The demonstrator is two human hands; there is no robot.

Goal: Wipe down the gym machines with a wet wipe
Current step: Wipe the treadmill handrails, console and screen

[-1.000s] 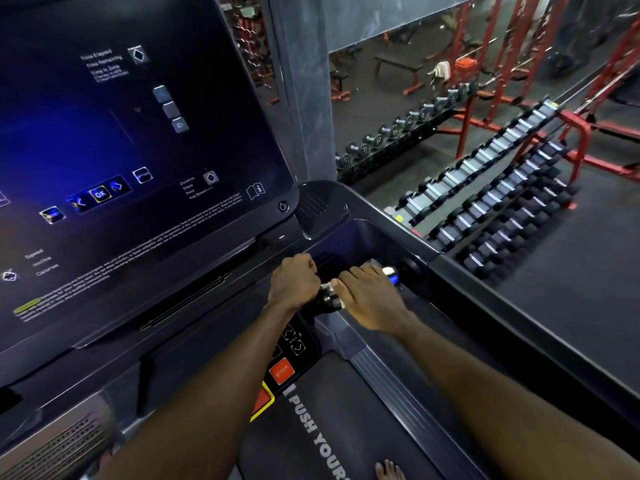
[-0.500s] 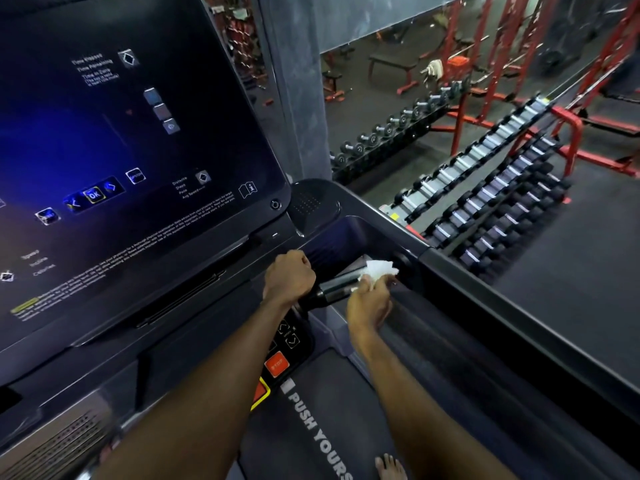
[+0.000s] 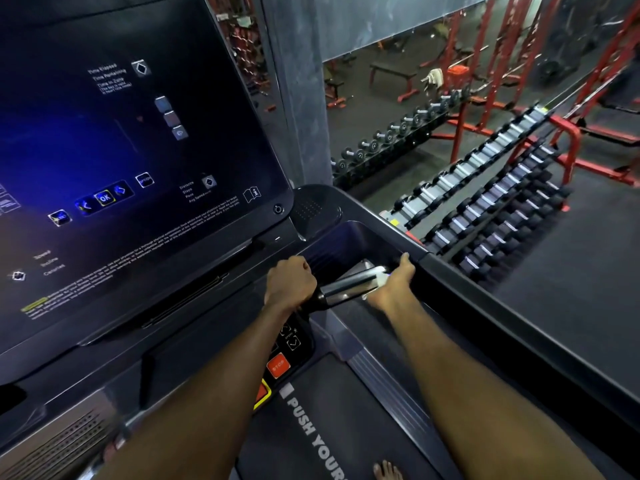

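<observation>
- Since half a second ago the right hand (image 3: 393,287) has slid outward along the chrome handlebar (image 3: 349,284), away from the left hand, and the wet wipe (image 3: 380,275) no longer sticks up in a loose tuft; only a small white patch shows at the fingers.
- The treadmill console (image 3: 138,150), the largest thing here, rises up and to the left of the handlebar, its screen dark blue.
- The dumbbell rack (image 3: 485,209) stands well to the right of the handlebar, beyond the side rail.
- The left hand (image 3: 289,284) grips the handlebar's inner end in a fist, probably to steady the person.
- The right hand curls round the bar's outer end, pressing the wipe against the metal so it rubs as it travels.
- A red stop button (image 3: 278,365) sits just below the handlebar.
</observation>
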